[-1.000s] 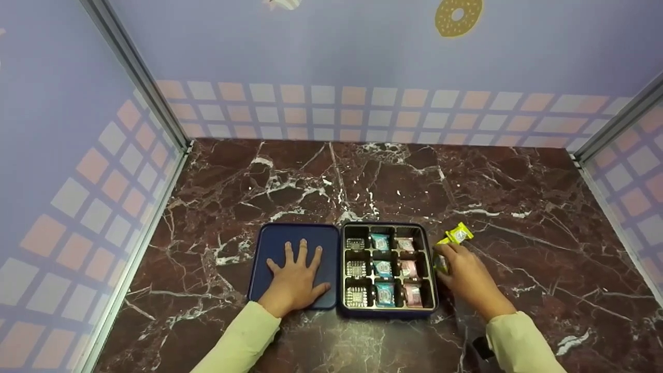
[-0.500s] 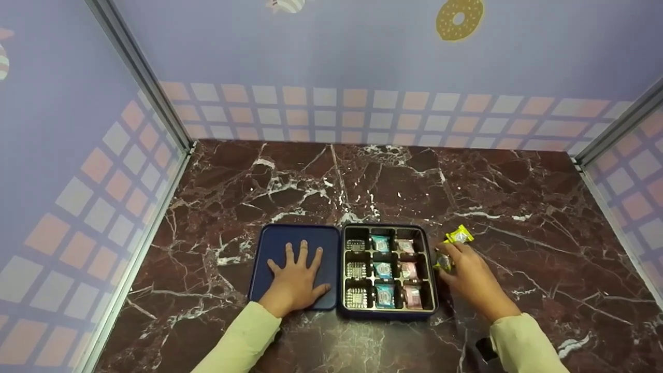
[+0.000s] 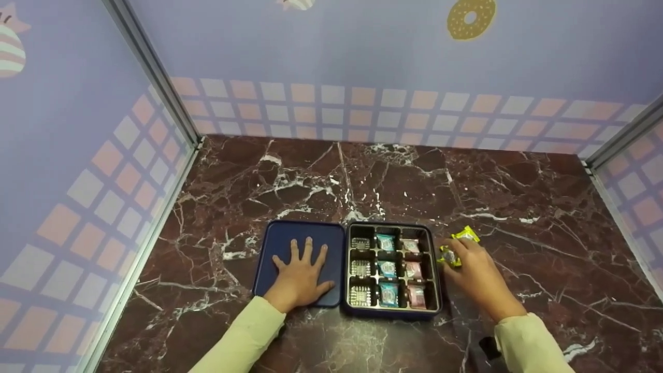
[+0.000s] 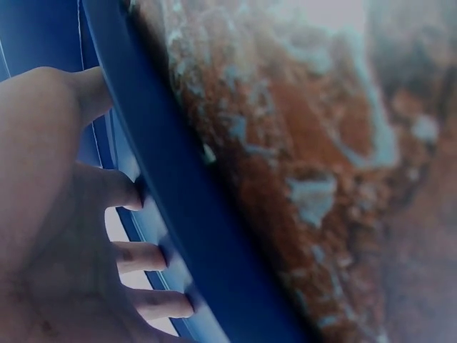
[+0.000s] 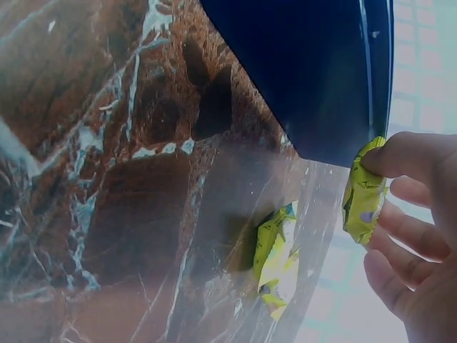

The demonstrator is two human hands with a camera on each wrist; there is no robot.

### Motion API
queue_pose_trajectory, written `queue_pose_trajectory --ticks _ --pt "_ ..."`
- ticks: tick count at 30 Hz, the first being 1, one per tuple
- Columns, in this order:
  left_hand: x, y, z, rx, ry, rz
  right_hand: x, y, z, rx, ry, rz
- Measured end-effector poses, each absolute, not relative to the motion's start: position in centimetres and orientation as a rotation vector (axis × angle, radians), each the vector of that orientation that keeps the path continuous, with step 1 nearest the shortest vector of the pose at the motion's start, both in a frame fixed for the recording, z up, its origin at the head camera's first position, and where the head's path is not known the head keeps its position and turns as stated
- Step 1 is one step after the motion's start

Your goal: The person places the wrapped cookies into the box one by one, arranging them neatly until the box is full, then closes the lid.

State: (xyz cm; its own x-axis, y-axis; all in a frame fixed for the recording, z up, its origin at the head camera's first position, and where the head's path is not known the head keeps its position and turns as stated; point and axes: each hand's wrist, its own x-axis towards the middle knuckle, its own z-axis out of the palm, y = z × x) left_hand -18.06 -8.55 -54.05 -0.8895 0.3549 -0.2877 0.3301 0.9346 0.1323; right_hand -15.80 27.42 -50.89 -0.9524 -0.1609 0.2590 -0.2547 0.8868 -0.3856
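A yellow-wrapped candy (image 3: 449, 256) is sitting between the fingers of a person's right hand (image 3: 476, 267), just off the right wall of a navy box (image 3: 393, 313) and well apart from the left hand (image 3: 300, 277) on the box's other side. The left hand is spreading its fingers wide and resting on a flat navy lid (image 3: 334, 264), which is lying just beside the box. The right hand is curling its thumb and fingers to pinch the candy. Partly covered by that grip, the candy is showing a bright, crinkled wrapper with a darker printed patch. Inside the box, three blue-wrapped candies (image 3: 387, 269) are lying in the middle column and three pink-wrapped candies (image 3: 413, 270) in the right one. Just past the right hand's fingers, a second yellow candy (image 3: 467, 235) is lying on the dark, white-veined tabletop (image 3: 414, 197). Behind, a lavender wall (image 3: 331, 46) is displaying a doughnut picture (image 3: 458, 18).
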Motion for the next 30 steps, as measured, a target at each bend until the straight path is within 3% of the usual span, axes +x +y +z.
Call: queue_pose_trajectory --ticks 30 --pt "-18.0 -8.5 -54.1 0.502 2.784 0.111 -16.1 25.7 -49.5 0.449 -2.8 0.595"
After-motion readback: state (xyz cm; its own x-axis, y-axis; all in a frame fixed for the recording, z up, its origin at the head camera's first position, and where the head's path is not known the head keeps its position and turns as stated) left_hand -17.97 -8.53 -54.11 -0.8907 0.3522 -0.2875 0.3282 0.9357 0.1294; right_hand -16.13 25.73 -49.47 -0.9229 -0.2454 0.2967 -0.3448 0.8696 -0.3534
